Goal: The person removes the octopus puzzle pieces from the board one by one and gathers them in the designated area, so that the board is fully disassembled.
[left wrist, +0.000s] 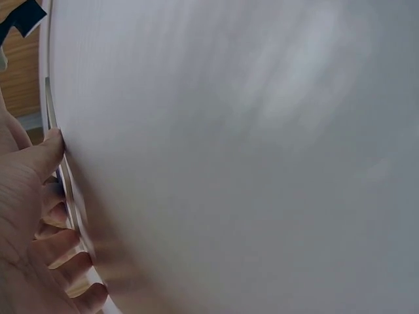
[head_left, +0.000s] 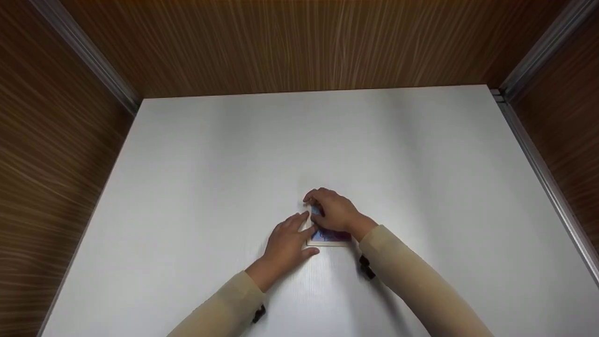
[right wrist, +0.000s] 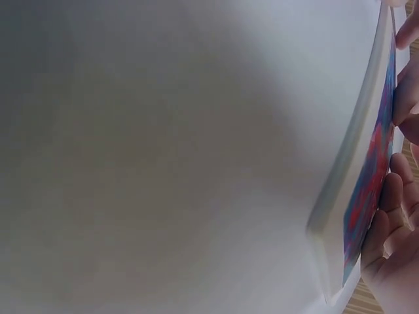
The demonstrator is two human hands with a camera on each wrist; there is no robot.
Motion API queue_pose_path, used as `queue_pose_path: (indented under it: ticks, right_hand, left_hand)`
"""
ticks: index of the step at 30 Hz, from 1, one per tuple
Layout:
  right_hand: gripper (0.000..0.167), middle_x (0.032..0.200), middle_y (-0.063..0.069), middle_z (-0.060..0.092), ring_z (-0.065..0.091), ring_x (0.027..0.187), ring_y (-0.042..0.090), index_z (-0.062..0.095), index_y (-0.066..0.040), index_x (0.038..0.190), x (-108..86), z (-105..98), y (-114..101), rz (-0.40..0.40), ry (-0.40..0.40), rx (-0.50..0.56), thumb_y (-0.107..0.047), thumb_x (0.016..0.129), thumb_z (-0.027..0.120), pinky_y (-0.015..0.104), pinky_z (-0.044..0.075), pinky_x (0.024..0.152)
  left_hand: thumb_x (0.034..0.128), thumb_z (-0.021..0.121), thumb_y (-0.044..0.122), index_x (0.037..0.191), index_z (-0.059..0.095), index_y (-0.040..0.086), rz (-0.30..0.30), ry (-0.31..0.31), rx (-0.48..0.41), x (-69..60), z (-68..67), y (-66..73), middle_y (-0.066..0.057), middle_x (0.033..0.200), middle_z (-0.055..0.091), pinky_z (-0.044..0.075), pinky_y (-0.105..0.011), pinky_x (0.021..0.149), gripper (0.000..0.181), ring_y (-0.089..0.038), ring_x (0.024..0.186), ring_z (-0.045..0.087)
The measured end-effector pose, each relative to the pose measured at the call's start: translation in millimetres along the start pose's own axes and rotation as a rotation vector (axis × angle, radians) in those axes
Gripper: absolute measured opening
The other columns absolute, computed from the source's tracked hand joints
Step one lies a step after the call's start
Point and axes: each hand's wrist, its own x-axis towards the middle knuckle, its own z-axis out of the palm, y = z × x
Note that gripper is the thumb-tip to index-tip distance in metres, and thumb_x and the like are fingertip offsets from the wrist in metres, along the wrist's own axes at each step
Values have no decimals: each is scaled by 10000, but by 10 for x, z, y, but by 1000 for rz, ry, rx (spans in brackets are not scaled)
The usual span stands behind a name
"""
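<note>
A small flat board [head_left: 327, 244] with a pale rim and a blue, purple and red picture lies on the white table. My left hand [head_left: 285, 243] is at its left side, fingers spread. One fingertip reaches onto the picture, and the thumb lies by the near left corner. Over the board arches my right hand [head_left: 338, 211], covering much of the picture, its fingers bent toward the far left corner. The right wrist view shows the board's thick pale edge [right wrist: 350, 147] and right fingertips [right wrist: 391, 190] touching the picture. Whether they pinch anything is hidden.
The white tabletop [head_left: 210, 154] spreads around the board. Wood-grain panels [head_left: 299, 47] stand at the back and both sides, with metal rails [head_left: 538, 159] along the corners. Dark straps hang beneath both sleeves [head_left: 398, 262].
</note>
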Motion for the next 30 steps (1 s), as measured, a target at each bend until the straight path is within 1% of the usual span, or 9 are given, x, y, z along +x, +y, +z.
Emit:
queue_pose_path:
  ticks: [7, 13, 20, 22, 26, 28, 30]
  right_hand:
    - [323, 1031, -19, 559, 542, 944, 170, 573, -180, 1128, 10, 15, 2, 22, 5, 9, -147, 828, 687, 388, 464, 820]
    - [317, 1004, -20, 557, 530, 900, 160, 570, -178, 1109, 22, 12, 8, 35, 2, 36, -129, 824, 701, 371, 461, 801]
    - [319, 1025, 6, 572, 526, 859, 165, 559, -138, 1096, 29, 2, 32, 7, -1, 126, -54, 824, 702, 366, 460, 773]
    - [312, 1029, 11, 575, 530, 885, 173, 561, -136, 1088, 27, -5, 37, 4, 1, 145, -39, 826, 700, 371, 457, 797]
    - [270, 980, 13, 582, 520, 897, 194, 576, -134, 1033, 23, -15, 44, -18, 19, 159, -23, 823, 704, 390, 417, 857]
    - [249, 945, 11, 583, 507, 885, 199, 581, -132, 1002, 22, -20, 49, -28, 30, 173, -16, 821, 705, 389, 401, 859]
    - [237, 919, 15, 584, 512, 851, 202, 584, -122, 983, 24, -19, 57, -41, 41, 192, -1, 817, 702, 381, 409, 838]
  left_hand:
    - [872, 634, 470, 1344, 570, 170, -1, -10, -17, 3, 4, 7, -74, 1485, 368, 314, -438, 1051, 563, -293, 1349, 328]
    - [871, 638, 469, 1355, 560, 178, 3, -15, -10, 12, 5, 0, -76, 1486, 370, 319, -434, 1048, 570, -294, 1345, 338]
    - [874, 631, 476, 1385, 524, 211, 12, -13, -9, -4, 11, -9, -82, 1496, 349, 328, -459, 1043, 586, -303, 1349, 332]
    - [875, 627, 479, 1391, 516, 217, 11, -15, -13, -4, 12, -8, -82, 1498, 346, 326, -462, 1043, 589, -305, 1349, 331]
    - [877, 623, 482, 1401, 503, 228, 6, -19, -13, -2, 9, -7, -82, 1502, 340, 324, -460, 1045, 595, -306, 1352, 327]
    - [876, 625, 482, 1401, 504, 228, 7, -16, -12, 0, 10, -8, -85, 1499, 346, 325, -459, 1043, 595, -307, 1350, 330]
    - [876, 626, 481, 1399, 507, 225, 8, -14, -13, 1, 7, -9, -88, 1498, 349, 324, -459, 1043, 595, -308, 1350, 329]
